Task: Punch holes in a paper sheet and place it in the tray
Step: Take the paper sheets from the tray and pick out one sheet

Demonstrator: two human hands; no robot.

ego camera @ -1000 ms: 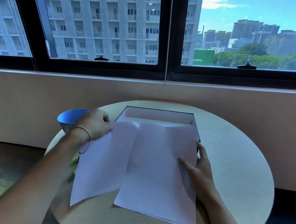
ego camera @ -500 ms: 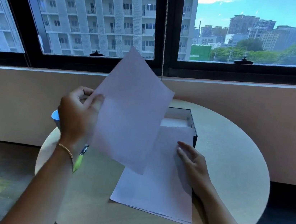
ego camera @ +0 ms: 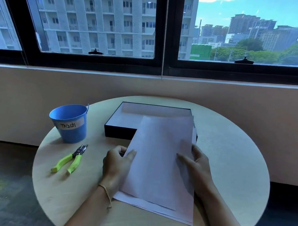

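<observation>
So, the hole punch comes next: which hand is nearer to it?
Left. The left hand holds the left edge of the top sheet, just right of the hole punch. The right hand holds the sheet's right edge, farther away across the paper.

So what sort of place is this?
Probably a high-rise office or flat: a round table by a wide window facing towers, set for desk work with paper, a hole punch, a tray and a bucket marked Trash.

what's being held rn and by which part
The top paper sheet, by its side edges: left hand pinches the left edge, right hand holds the right.
</observation>
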